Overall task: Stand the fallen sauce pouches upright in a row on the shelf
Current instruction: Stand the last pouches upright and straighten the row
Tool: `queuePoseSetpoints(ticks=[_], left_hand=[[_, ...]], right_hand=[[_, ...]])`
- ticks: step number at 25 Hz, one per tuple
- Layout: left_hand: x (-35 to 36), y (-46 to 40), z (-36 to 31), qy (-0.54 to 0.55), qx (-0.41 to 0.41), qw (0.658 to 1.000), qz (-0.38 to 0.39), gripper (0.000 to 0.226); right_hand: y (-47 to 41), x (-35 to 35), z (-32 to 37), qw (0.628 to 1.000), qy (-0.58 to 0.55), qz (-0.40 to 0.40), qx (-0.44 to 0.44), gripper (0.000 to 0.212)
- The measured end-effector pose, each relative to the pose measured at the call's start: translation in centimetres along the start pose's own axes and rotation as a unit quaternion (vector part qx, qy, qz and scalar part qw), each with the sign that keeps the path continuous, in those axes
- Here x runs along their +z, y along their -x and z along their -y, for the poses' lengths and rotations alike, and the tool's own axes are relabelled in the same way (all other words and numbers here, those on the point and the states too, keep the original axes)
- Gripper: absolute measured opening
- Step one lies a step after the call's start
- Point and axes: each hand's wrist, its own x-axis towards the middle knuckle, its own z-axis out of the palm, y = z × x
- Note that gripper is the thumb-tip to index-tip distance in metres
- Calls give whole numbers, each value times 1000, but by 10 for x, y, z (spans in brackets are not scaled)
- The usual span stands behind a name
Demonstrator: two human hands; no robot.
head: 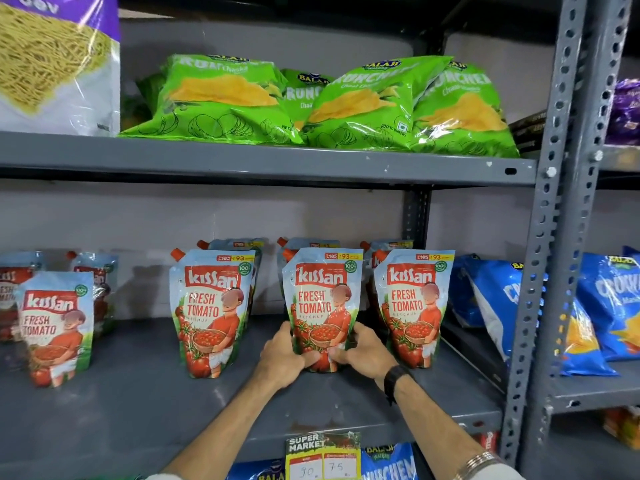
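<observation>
Several Kissan tomato ketchup pouches stand on the grey shelf point(138, 403). The middle pouch point(322, 299) is upright, and both hands grip its lower part: my left hand point(282, 356) on its left side, my right hand point(365, 353) on its right side. Another pouch point(211, 310) stands upright to the left of it, and one point(412, 306) to the right. More pouches stand behind these in a second row. At the far left a pouch point(57, 327) stands closer to the front, with two others behind it.
Blue chip bags point(491, 306) lean at the right end of the shelf beside the perforated steel upright point(540, 271). Green chip bags point(363, 105) lie on the shelf above. A price tag point(322, 459) hangs on the front edge.
</observation>
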Motion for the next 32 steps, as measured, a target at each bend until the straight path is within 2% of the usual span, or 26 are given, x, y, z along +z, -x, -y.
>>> queuePoseSetpoints(ticks=[3, 5, 6, 7, 8, 10, 12, 13, 14, 16, 18, 20, 23, 26, 32], left_hand=[[-10, 7, 4, -7, 8, 1000, 27, 71], [-29, 17, 10, -33, 17, 999, 27, 66], [-42, 26, 14, -40, 25, 999, 21, 58], [-57, 35, 18, -37, 39, 999, 9, 44], [-75, 44, 24, -33, 49, 998, -7, 28], [-112, 64, 39, -18, 65, 997, -49, 6], [-149, 71, 64, -10, 47, 991, -128, 13], [-165, 70, 77, -1, 25, 985, -171, 18], [-177, 66, 88, 8, 0, 980, -199, 26], [-189, 54, 101, 16, -47, 984, -172, 52], [-191, 40, 104, 25, -59, 993, -101, 84], [-188, 28, 104, 33, -51, 997, -53, 99], [-183, 17, 105, 28, -45, 999, -7, 86], [-178, 11, 108, 9, -25, 1000, -5, 68], [-176, 11, 106, -9, -6, 1000, -6, 63]], right_hand=[[7, 0, -2, 1000, -7, -23, -5, 59], [20, 3, 0, 990, -1, -137, -34, 55], [28, 6, 2, 976, 11, -206, -67, 45], [37, 9, 6, 961, 24, -254, -110, 34], [43, 17, 13, 951, 33, -271, -143, 33], [52, 37, 28, 952, 58, -241, -181, 46], [48, 64, 45, 966, 62, -174, -183, 37], [43, 80, 50, 977, 49, -130, -161, 24], [36, 96, 53, 988, 35, -83, -128, 22], [21, 125, 60, 998, 17, -6, -67, 52], [9, 148, 69, 999, 0, 9, -30, 78], [-1, 161, 75, 1000, -7, 7, -17, 81], [-8, 175, 81, 1000, -24, 18, -5, 63], [-10, 184, 78, 1000, -17, -6, -7, 55], [-9, 189, 75, 999, -7, -46, -14, 48]])
